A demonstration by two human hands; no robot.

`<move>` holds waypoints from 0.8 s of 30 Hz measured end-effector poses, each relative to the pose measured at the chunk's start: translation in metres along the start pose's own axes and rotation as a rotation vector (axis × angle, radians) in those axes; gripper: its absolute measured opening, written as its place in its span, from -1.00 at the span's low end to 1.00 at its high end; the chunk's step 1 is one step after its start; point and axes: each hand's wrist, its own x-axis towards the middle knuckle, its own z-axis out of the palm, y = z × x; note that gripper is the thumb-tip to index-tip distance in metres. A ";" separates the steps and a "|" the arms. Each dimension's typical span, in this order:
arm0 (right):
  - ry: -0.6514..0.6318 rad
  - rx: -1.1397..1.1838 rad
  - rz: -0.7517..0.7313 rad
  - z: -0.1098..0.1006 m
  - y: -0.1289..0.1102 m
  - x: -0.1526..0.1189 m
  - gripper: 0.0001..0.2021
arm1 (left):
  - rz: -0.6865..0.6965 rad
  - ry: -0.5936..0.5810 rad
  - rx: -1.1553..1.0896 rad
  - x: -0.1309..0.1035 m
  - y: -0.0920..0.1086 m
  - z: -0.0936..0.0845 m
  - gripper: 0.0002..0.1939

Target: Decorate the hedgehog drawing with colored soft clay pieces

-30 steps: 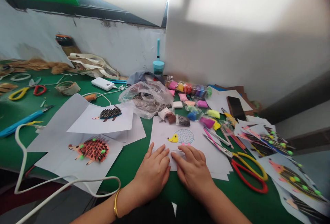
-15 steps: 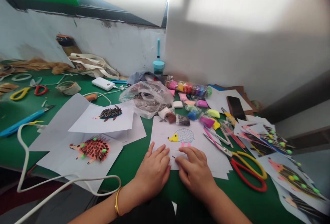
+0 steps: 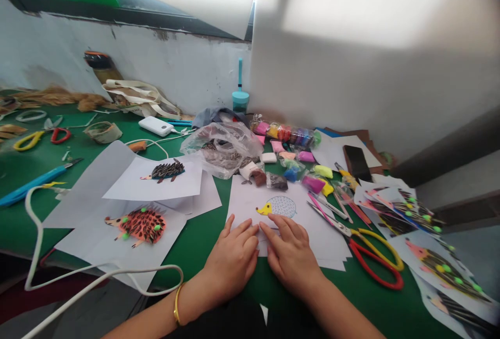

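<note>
Low on a stack of white paper [image 3: 242,198], my left hand [image 3: 234,258] rests with its fingers stretched and apart, holding nothing visible. My right hand [image 3: 292,255] lies beside it, its fingers extended over the sheet and its index fingertip close to my left fingers. Just above my right fingers is a hedgehog picture [image 3: 283,206] with a yellow face and a pale body covered in blue marks. Its lower part is hidden by that hand. Large scissors [image 3: 375,258] with red and yellow handles lie to the right, blades pointing at the paper.
Bagged coloured clay [image 3: 307,157] and a clear plastic bag [image 3: 224,151] are behind the paper. A seed-covered hedgehog picture [image 3: 142,224] and a white cable [image 3: 39,224] lie left. More hedgehog pictures [image 3: 441,266] and a phone [image 3: 357,162] are on the right.
My right hand's fingers have straightened and moved up, covering the hedgehog's pink legs. The hedgehog appears slightly farther right. A small dark sliver between my hands is out of sight. My left hand barely moved.
</note>
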 end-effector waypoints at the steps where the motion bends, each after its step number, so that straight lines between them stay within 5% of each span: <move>1: -0.011 -0.014 -0.007 0.001 -0.001 0.001 -0.51 | 0.000 -0.002 -0.003 0.000 0.000 0.000 -0.79; 14: 0.050 0.047 0.055 -0.004 0.001 -0.001 -0.74 | -0.023 -0.055 -0.061 0.002 -0.001 -0.006 -0.82; 24: 0.058 0.032 0.050 -0.005 0.001 -0.001 -0.72 | -0.030 -0.020 -0.088 0.001 -0.003 -0.004 -0.79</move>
